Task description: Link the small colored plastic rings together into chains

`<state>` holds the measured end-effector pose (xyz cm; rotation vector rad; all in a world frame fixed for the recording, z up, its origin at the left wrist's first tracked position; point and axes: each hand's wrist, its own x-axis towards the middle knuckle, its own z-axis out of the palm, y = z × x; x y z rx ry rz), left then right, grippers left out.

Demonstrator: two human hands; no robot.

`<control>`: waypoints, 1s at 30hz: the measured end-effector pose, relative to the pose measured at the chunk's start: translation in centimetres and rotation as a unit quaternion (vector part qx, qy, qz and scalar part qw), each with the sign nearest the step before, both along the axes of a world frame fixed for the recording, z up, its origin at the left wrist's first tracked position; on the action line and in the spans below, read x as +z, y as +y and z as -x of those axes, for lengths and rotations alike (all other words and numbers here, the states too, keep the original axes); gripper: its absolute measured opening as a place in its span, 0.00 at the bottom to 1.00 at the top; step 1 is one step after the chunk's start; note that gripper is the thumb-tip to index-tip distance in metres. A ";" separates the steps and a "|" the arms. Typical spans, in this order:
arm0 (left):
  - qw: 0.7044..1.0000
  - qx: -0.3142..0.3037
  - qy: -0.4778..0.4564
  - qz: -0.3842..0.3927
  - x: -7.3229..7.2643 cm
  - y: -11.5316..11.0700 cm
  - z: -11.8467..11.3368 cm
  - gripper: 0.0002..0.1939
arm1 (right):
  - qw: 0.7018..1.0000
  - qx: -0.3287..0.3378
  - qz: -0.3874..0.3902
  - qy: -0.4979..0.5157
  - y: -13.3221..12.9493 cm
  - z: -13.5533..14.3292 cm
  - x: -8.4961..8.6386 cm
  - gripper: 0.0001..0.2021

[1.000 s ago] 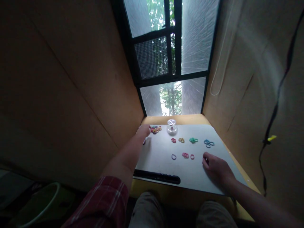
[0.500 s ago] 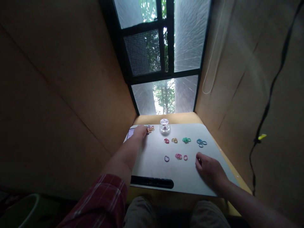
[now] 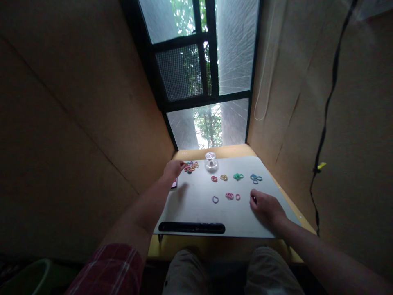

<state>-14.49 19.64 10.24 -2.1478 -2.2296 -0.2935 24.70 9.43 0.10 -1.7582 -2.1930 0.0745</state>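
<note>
Bands point(image 3: 191, 167) at far left could scatter if the left hand point(image 3: 174, 169), grip unclear as with the right hand point(image 3: 267, 207), snags several.

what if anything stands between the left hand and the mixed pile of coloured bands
Nothing visible. The left hand is at the left edge of the mixed pile of coloured bands; the clear jar stands right of the pile, outside that path.
</note>
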 end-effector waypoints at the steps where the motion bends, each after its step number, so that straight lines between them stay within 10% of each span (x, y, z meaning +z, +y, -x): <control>1: 1.000 -0.002 -0.010 -0.012 0.3 -0.9 0.0 0.17 | 1.000 0.000 -0.002 0.001 -0.1 0.0 0.1 0.08; 6: 0.989 -0.047 -0.141 -0.026 -0.6 -7.1 -1.5 0.16 | 1.000 -0.001 0.001 0.006 -0.4 0.1 0.2 0.09; 13: 0.939 -0.143 -0.311 -0.044 -6.9 -15.5 -7.0 0.14 | 0.998 -0.002 -0.001 0.068 -0.4 -0.1 0.3 0.10; 21: 0.895 -0.147 -0.421 -0.023 -9.6 -16.6 -12.8 0.12 | 0.956 0.157 -0.033 0.245 -5.7 6.5 1.3 0.08; 30: 0.883 -0.106 -0.456 -0.030 -11.1 -16.8 -12.7 0.07 | 0.929 0.185 0.047 0.317 -5.4 10.6 -0.5 0.07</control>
